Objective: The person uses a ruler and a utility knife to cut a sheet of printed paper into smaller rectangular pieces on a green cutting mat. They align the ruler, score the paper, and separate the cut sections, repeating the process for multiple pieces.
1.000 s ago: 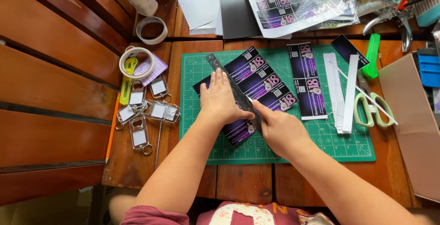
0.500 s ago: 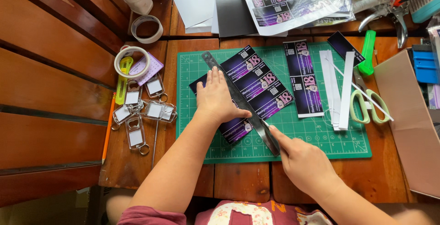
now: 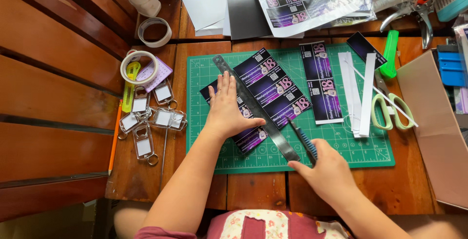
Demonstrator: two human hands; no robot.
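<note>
Meanwhile left hand (image 3: 227,110) flat on ruler (image 3: 256,107), right hand (image 3: 325,171) gripping knife (image 3: 304,141) (scissors (image 3: 387,110) nearby)

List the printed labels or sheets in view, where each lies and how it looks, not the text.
Label strip: on the green mat under the ruler, left hand pressing; dark purple, slanted.
Second strip: mat centre, upright, dark purple.
Small card: mat's top right, dark rectangle.
Printed sheet: above the mat, white-edged, purple panels.
Right hand holds a knife.
</note>
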